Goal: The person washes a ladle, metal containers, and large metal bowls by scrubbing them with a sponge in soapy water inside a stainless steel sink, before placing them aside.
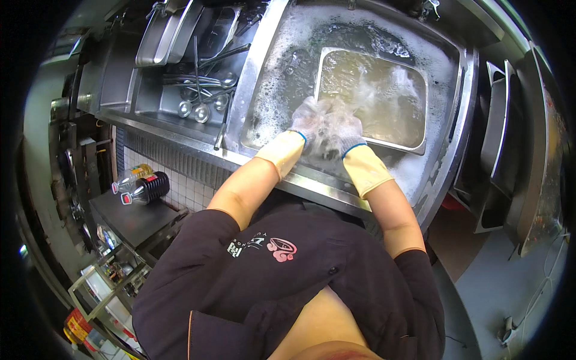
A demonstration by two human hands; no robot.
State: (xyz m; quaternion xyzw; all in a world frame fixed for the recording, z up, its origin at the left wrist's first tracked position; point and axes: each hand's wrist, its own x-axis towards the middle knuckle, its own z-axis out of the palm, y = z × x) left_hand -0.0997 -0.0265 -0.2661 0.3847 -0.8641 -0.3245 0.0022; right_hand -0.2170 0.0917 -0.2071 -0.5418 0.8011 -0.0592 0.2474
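My left hand (307,116) and my right hand (347,126) are close together over a stainless steel sink (261,58) of soapy water. Both wear pale yellow gloves with blue bands and whitish, textured hand parts. Splashing water blurs the fingers, so what they hold, if anything, is hidden. Just beyond them, to the right, a rectangular steel pan (425,108) full of cloudy water sits in the sink. My right hand overlaps its near left corner; my left hand is beside its left rim.
In the left basin lie several steel ladles (202,113) and upright steel pans (157,36). More metal pans (495,126) stand on edge right of the sink. Two plastic bottles (150,186) rest on a dark surface (130,220) at lower left. Cables (535,292) run along the floor at right.
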